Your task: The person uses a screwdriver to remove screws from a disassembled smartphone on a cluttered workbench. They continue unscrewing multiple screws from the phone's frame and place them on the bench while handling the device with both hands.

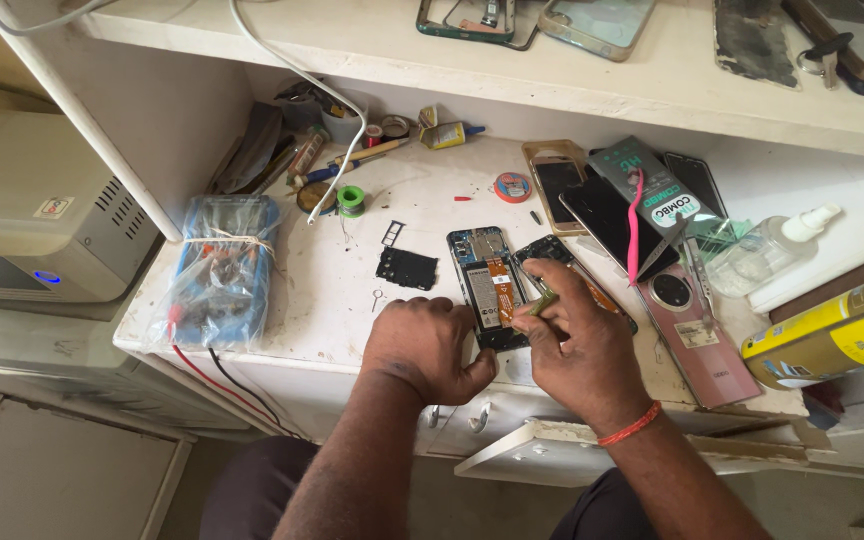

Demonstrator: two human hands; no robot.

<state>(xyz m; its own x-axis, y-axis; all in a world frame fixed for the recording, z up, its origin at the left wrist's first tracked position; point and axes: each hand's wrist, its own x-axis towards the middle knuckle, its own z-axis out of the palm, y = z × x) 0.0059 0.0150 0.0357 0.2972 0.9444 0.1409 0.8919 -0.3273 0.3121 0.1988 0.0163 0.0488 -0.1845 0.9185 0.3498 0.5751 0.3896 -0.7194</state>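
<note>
Opened phone (485, 285) lying flat at the centre of the frame on the white table (322, 310), back cover off, battery and an orange flex strip exposed. Lower end of it hidden under the two hands. Left hand (424, 348) curled into a loose fist against the phone's lower left edge, fingers tucked under, touching the frame. Right hand (577, 345) pinched around a thin yellow-green tool (542, 302), tip resting at the phone's right edge near the middle.

Just right of the phone, partly behind the right hand's fingers, a second dark phone body (550, 252) lying at a slant. Left of the phone, a flat black cover plate (407, 268), with a small tray frame (392, 233) above it and a pin (378, 297) below it.

Further right, a pile of dark phones (607, 215) with a pink cable (635, 225) draped over, a pink back panel (697, 340), a clear spray bottle (767, 250) and a yellow can (832, 335) at the right edge. At upper centre, a small red tape roll (512, 187), a green spool (351, 199) and glue tubes (447, 134) by the wall. At left, a bagged multimeter (217, 270) bound with rubber bands, red and black leads hanging over the table edge. White cable (337, 100) crossing down from the upper shelf (652, 80), which carries phone cases.
</note>
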